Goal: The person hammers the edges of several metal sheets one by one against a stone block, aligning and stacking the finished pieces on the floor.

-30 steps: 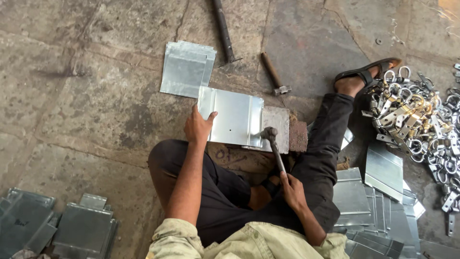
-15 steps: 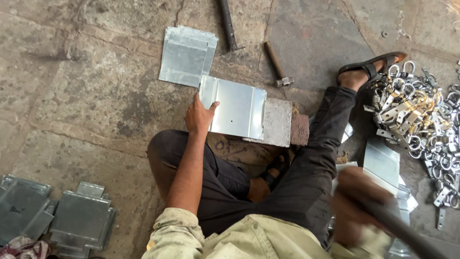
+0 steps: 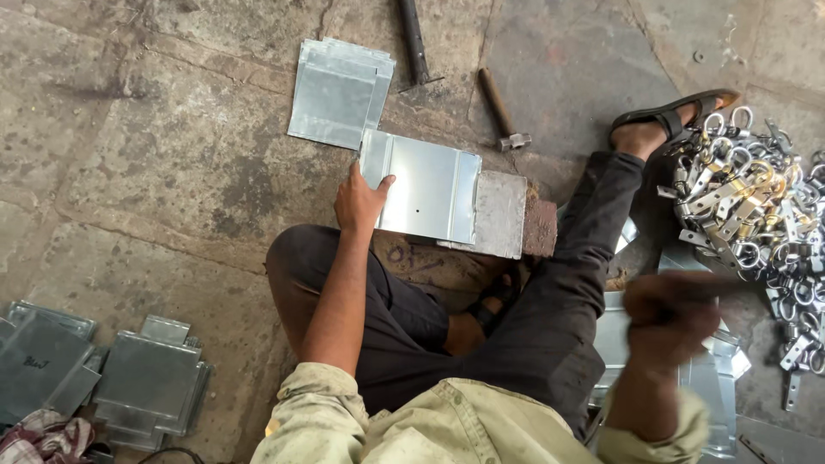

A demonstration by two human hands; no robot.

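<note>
Left hand (image 3: 361, 202) presses flat on the folded metal sheet (image 3: 425, 187) lying over the steel block (image 3: 501, 213), while the blurred right hand (image 3: 669, 316) seems clenched on a hammer handle, so fingers belong well apart from the struck fold.

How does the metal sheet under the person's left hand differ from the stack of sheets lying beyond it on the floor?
The sheet under the left hand, the held sheet, is single and rests on a raised block; the stack of sheets holds several and lies flat, untouched, on the stone floor. Both are shiny, grey and rectangular.
</note>
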